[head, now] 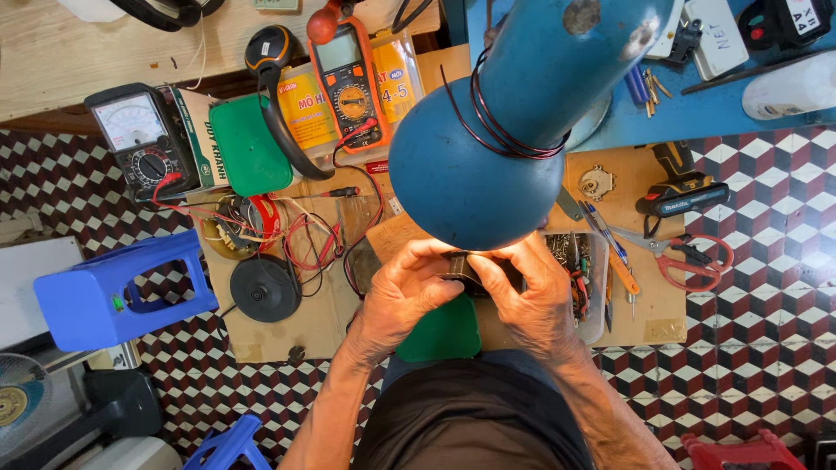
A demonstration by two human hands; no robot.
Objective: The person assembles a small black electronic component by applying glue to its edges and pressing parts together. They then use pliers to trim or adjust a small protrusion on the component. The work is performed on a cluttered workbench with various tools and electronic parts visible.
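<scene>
Gripping one small dark part [461,268], both hands meet just under the rim of a big blue lamp shade [488,165]. Left hand [407,292] curls its fingers over the part's near side; right hand [531,292] closes on it from the other side, thumb across the top. The part is mostly hidden between the fingers; its kind cannot be told.

Counts:
- One coil of dark wire [505,130], looped round the shade's neck, above both hands.
- Two meters, up and left of the left hand: one orange digital meter [347,83], one black analogue meter [139,139].
- One green lid [248,144] between the meters; one green pad [444,335] directly below the hands.
- One round black disc [264,289], left of the left hand, beside a tangle of red wires [305,239].
- One clear tray of small parts [582,278], touching the right hand's far side.
- One pair of red-handled scissors [688,257], well right of the right hand.
- One blue plastic stool [122,292], far left.

Packages: two yellow pouches with printed labels, flanking the orange meter; one white-and-green box beside the analogue meter.
</scene>
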